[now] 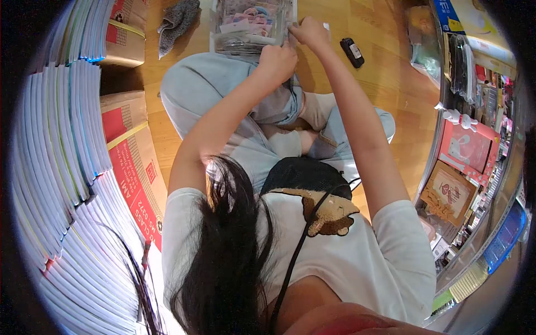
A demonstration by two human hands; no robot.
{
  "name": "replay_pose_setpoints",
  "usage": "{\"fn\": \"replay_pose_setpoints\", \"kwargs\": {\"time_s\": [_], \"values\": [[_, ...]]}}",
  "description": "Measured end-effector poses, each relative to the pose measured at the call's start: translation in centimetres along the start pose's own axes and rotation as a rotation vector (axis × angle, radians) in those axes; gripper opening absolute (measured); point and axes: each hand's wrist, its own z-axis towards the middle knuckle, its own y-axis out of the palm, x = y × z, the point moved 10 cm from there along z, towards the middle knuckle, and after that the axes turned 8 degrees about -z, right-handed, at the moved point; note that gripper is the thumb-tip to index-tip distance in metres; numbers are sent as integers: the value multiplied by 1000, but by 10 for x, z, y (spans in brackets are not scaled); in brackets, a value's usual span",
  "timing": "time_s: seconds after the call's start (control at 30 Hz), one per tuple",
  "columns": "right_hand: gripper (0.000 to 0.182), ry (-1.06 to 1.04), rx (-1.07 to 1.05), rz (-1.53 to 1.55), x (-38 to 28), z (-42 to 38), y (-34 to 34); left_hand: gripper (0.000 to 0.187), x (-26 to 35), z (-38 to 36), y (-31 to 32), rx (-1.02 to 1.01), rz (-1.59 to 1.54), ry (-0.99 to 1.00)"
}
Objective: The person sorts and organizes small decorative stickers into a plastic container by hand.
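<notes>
A clear container with small packets in pink, blue and white stands on the floor beyond the crossed legs. At its near right corner my left hand is closed, its fingers curled round something hidden. Slightly farther off and to the right, my right hand is pinched at the container's right side. A thin greyish, see-through edge shows between the two hands, too small to identify. The hands are close together but apart.
A black object with a white label lies on the wooden floor to the right. Grey cloth lies at the left. Stacked papers and cardboard boxes line the left side; shelves with packaged goods line the right.
</notes>
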Motion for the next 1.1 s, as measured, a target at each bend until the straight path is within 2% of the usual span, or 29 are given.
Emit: {"fn": "replay_pose_setpoints", "kwargs": {"time_s": [0.03,0.13,0.23,0.33,0.43,0.53,0.67,0.77,0.8,0.87,1.0,1.1], "values": [[40,-42,-31,-13,-1,7,6,35,-1,1,0,-2,3,-11],[37,9,-272,169,8,19,36,44,0,-1,-2,-21,1,-15],[29,30,-354,265,5,27,46,54,-1,1,2,-73,4,-47],[29,38,-548,548,3,10,38,63,-2,2,8,-78,-3,-27],[29,3,-499,414,10,20,52,52,-1,-1,-4,-39,-64,-52],[29,2,-457,682,12,15,46,47,-2,-1,-8,33,-39,-89],[35,23,-400,364,33,34,74,46,-1,0,-1,-27,1,-59],[32,31,-347,26,-1,9,23,45,0,0,-5,-27,-16,-62],[34,32,-272,82,8,19,34,43,1,-1,-7,0,-17,-62],[34,41,-283,115,15,24,45,42,1,1,-8,18,-11,-55],[28,121,-339,110,10,15,34,43,4,-1,-8,19,-32,-39],[26,147,-269,52,2,9,19,38,1,1,-10,-35,-102,-26]]}}
